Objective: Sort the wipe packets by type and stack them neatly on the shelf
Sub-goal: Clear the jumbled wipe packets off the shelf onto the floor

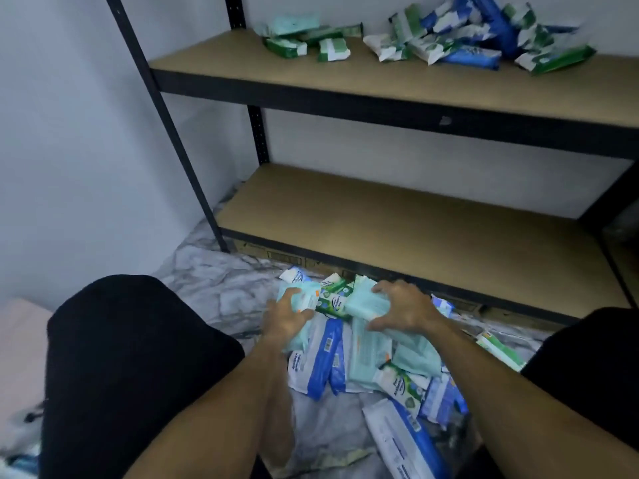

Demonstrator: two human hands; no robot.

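Observation:
A heap of wipe packets [363,361] lies on the marble-patterned floor in front of the shelf unit: pale teal, blue-and-white and green-and-white ones. My left hand [287,318] grips a pale teal packet [301,297] at the heap's far left. My right hand [404,309] curls over another pale teal packet [366,304] beside it. On the upper shelf board [242,74], a small group of teal and green packets [304,41] lies at the left. A loose pile of blue and green-and-white packets [484,36] lies at the right.
The lower shelf board [415,236] holds nothing. Black metal uprights [166,126] frame the unit against a white wall. My knees in black clothing [131,357] flank the heap on both sides. Flat cardboard [276,254] lies under the lowest shelf.

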